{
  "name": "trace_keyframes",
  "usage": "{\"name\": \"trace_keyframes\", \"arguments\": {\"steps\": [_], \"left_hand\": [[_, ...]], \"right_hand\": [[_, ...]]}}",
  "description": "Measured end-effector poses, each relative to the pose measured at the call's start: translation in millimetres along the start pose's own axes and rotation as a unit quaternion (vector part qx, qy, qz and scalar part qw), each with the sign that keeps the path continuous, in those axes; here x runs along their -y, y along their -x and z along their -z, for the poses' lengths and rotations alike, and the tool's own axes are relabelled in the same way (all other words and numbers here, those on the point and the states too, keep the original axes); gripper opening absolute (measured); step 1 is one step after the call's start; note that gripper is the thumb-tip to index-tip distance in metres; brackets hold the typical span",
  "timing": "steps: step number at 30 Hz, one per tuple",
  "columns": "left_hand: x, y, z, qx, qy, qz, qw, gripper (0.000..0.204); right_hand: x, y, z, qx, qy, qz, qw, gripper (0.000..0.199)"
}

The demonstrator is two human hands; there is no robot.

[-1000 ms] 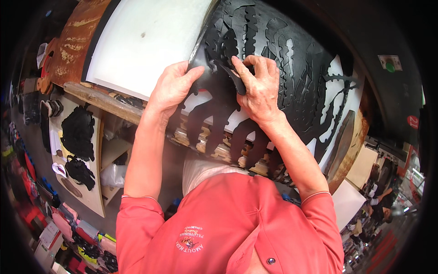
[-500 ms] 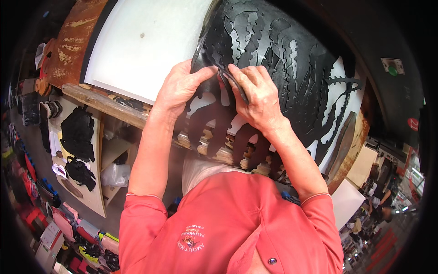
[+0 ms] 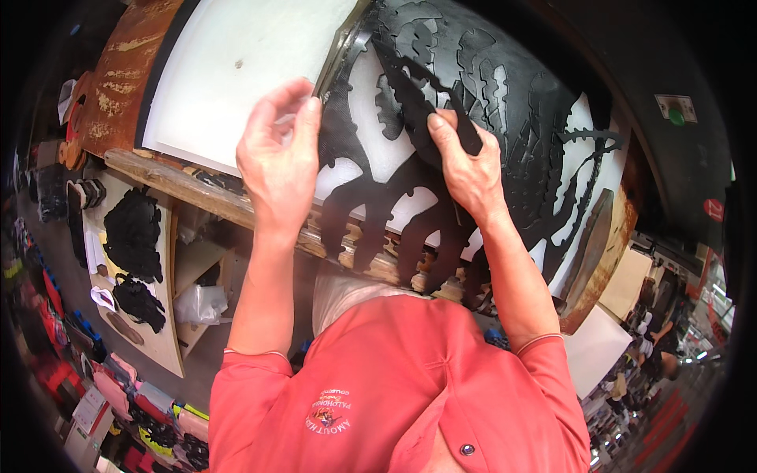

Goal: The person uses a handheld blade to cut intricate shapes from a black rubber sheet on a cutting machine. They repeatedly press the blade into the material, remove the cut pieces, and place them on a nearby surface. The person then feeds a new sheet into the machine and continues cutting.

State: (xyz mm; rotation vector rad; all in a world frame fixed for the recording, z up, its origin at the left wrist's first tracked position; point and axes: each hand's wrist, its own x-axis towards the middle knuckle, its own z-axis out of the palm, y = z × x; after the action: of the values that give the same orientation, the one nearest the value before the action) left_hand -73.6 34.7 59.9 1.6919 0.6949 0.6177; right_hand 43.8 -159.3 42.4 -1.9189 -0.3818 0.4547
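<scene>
A black sheet (image 3: pixel 524 47), perhaps leather or synthetic, lies over a white board with curved, notched shapes cut through it. Over it, my right hand (image 3: pixel 473 169) grips a bundle of black cut pieces (image 3: pixel 416 102) between thumb and fingers. They stick out up and to the left of the hand. My left hand (image 3: pixel 277 158) is beside the sheet's left edge, fingers apart and slightly curled, with nothing visible in it. Strips of the cut sheet (image 3: pixel 371 221) hang over the near edge of the table, and pale gaps show between them.
A bare white board (image 3: pixel 244 71) lies left of the sheet, with a worn wooden rail (image 3: pixel 181 185) along its near edge. Lower left, black pieces (image 3: pixel 134 232) lie on a shelf. A dark machine panel with a green button (image 3: pixel 677 118) stands at the right.
My left hand has come off the sheet and moved left, its fingers opening. My right hand has shifted right, lifting the black pieces and baring more white board.
</scene>
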Motion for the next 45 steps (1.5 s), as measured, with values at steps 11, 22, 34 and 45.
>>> {"name": "trace_keyframes", "arguments": {"steps": [11, 22, 34, 45], "left_hand": [[-3, 12, -55, 0.106, 0.096, 0.124, 0.982, 0.062], [2, 6, -67, 0.145, 0.142, 0.112, 0.973, 0.065], [15, 12, -53, 0.108, 0.196, 0.149, 0.963, 0.036], [17, 10, -59, 0.075, 0.337, 0.189, 0.919, 0.022]], "right_hand": [[14, -4, 15, -0.057, 0.097, 0.141, 0.984, 0.017], [3, -12, 19, 0.111, -0.109, -0.069, 0.985, 0.034], [15, -16, 21, 0.017, -0.058, 0.013, 0.998, 0.031], [5, -22, 2, -0.078, 0.287, 0.351, 0.888, 0.014]]}}
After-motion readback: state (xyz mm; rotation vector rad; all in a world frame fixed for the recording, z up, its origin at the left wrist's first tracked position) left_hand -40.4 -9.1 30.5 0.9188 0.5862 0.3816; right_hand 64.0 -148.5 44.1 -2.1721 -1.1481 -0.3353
